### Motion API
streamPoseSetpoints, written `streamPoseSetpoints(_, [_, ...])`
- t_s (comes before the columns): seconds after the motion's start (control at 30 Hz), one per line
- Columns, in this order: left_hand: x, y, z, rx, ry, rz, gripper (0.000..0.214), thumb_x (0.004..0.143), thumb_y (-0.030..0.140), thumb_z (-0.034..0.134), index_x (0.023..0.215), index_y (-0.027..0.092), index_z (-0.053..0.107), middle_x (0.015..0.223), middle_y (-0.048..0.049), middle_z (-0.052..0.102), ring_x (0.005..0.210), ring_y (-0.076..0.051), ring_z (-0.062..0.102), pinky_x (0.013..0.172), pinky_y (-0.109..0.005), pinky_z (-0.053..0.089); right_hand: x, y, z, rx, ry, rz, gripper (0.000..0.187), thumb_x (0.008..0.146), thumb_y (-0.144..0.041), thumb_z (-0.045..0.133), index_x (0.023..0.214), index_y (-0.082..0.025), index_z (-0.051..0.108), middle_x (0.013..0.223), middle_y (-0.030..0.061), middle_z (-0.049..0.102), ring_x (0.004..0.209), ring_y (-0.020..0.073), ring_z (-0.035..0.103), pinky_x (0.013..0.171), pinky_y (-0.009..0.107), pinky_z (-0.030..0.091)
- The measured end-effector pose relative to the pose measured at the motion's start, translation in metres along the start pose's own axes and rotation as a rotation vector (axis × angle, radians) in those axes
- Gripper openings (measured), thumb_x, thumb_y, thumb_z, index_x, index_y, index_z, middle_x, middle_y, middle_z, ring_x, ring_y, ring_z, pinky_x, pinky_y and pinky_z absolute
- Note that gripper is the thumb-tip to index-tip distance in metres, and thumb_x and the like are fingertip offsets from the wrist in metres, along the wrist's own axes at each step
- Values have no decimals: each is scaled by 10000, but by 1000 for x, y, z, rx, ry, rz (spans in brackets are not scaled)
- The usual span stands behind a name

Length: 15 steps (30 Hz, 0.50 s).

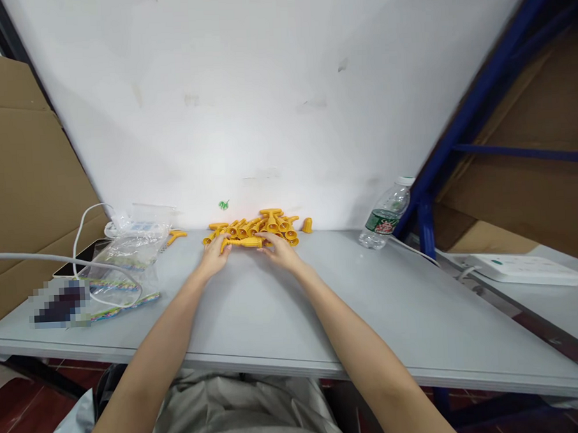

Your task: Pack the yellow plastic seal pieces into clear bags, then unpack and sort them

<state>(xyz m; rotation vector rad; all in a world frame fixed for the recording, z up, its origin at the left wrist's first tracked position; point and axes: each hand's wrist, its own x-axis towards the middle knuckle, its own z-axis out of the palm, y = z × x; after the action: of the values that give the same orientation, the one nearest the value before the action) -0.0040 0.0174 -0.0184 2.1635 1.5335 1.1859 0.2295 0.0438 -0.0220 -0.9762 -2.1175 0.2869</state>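
Observation:
Between my two hands lies a yellow plastic T-handled piece (pixel 247 242), held level just in front of a pile of similar parts. My left hand (pixel 215 257) is closed on its crossbar end, thumb and fingers on either side. Around the other, wider end, the fingers of my right hand (pixel 279 250) are closed. Right behind both hands, the pile of yellow T-handled pieces with cup-shaped open ends (pixel 271 222) rests against the wall. A loose yellow T-shaped handle (pixel 176 235) lies to the left, and a yellow cap (pixel 307 225) stands to the right.
Clear plastic bags (pixel 137 245), a white cable (pixel 87 260) and a dark phone (pixel 92 252) occupy the table's left side. A water bottle (pixel 387 215) leans at the right, near a blue metal frame (pixel 426 226). Beyond is a white power strip (pixel 526 270). Cardboard (pixel 23 164) borders the left.

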Motion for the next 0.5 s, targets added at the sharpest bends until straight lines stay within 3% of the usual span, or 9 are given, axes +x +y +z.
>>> streamPoseSetpoints(0.1, [0, -1, -5, -56, -72, -28, 315, 897, 249, 452, 1193, 204, 550, 1126, -82, 654, 1077, -218, 607, 963, -371, 463, -1, -3, -5, 127, -57, 74, 438, 825, -259, 623, 1255, -176, 600, 1202, 126, 659, 922, 215, 657, 900, 410, 509])
streamPoseSetpoints(0.2, [-1, 1, -10, -111, -153, -108, 334, 935, 330, 393, 1221, 208, 516, 974, -52, 651, 878, -184, 629, 856, -345, 503, -1, -5, -7, 280, -129, 163, 491, 831, -329, 618, 1287, -155, 573, 941, 81, 708, 777, 189, 656, 788, 369, 536])
streamPoseSetpoints(0.27, [-2, 3, -11, -136, -170, -143, 361, 956, 358, 325, 1237, 212, 497, 975, -52, 639, 849, -175, 619, 844, -338, 501, -1, -8, -9, 381, -152, 224, 515, 821, -397, 629, 1266, -144, 578, 798, 43, 683, 687, 175, 644, 724, 342, 534])
streamPoseSetpoints(0.37, [-3, 6, -11, -119, -182, -122, 390, 959, 355, 289, 1278, 213, 463, 1089, -79, 625, 910, -180, 614, 880, -346, 491, 0, -14, -13, 458, -143, 273, 439, 795, -534, 627, 1015, -156, 659, 749, 23, 659, 613, 159, 624, 704, 328, 514])
streamPoseSetpoints(0.5, [-3, 6, -10, -25, -171, -11, 384, 942, 325, 342, 1289, 205, 455, 1307, -106, 559, 1180, -218, 538, 1033, -397, 411, 1, -22, -16, 551, -137, 336, 514, 754, -686, 579, 718, -173, 593, 668, 8, 631, 522, 123, 570, 640, 297, 488])
